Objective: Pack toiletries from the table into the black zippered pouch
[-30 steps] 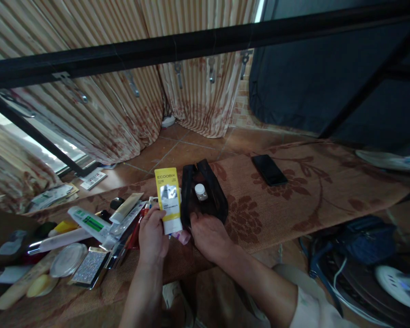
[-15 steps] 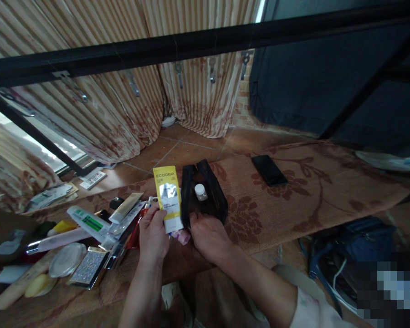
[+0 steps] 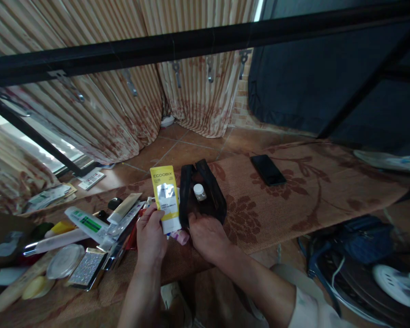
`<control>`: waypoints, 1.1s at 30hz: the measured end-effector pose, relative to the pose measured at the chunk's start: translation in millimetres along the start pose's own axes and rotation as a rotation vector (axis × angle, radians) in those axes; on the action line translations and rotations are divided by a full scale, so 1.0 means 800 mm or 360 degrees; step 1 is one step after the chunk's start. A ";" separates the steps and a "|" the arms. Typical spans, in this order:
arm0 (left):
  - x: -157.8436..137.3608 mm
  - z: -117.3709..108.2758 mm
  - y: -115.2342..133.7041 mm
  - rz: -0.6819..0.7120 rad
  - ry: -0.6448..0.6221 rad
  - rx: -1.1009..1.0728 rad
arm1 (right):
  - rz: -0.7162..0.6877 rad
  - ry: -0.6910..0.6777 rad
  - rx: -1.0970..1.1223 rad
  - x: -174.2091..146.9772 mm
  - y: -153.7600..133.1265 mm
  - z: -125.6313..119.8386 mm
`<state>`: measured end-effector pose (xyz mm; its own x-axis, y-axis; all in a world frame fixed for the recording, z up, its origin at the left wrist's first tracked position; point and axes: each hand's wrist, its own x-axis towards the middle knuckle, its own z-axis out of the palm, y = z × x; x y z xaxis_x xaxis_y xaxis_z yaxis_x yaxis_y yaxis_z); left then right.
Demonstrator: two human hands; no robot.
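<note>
My left hand (image 3: 152, 231) is closed on a yellow and white tube (image 3: 166, 199) printed ECOOBIX, holding it upright by its lower left edge. Just right of it, a black mesh pouch (image 3: 217, 197) lies with its top gaping. My right hand (image 3: 205, 234) grips the pouch's near edge, its fingertips partly hidden inside the rim. In the pouch stands a small clear jar (image 3: 199, 192) with a white cap. Between my hands a pink tube end (image 3: 181, 237) shows below the yellow tube.
Left on the brown patterned cloth (image 3: 239, 218) lie several cosmetics, among them a white-green tube (image 3: 86, 224), a round clear container (image 3: 65, 261) and a glittery case (image 3: 87, 269). A black phone (image 3: 268, 170) lies to the right. A dark metal bar (image 3: 191, 43) crosses above.
The view has shifted slightly. Both hands keep their holds on the yellow tube and the pouch, with little other visible movement.
</note>
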<state>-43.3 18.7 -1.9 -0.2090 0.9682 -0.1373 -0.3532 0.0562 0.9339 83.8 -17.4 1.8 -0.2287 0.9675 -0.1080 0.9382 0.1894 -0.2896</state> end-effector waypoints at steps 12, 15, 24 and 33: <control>0.000 0.001 0.000 -0.0031 -0.0015 -0.0040 | -0.0007 0.0001 -0.0001 0.000 0.000 -0.001; 0.000 0.001 0.000 -0.0042 -0.0014 -0.0049 | -0.0014 0.0043 -0.0003 -0.001 0.000 0.000; 0.002 0.002 0.000 -0.0066 -0.0012 -0.0043 | -0.0011 0.0022 0.0015 0.001 0.001 0.002; 0.005 -0.002 -0.007 -0.0171 0.0056 0.0026 | -0.0021 0.0011 0.0012 -0.001 0.000 -0.001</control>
<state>-43.5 21.8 -7.9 -0.2026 0.9473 -0.2479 -0.3606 0.1632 0.9183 84.5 -17.6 2.8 -0.2392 0.9660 -0.0978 0.9331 0.2009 -0.2984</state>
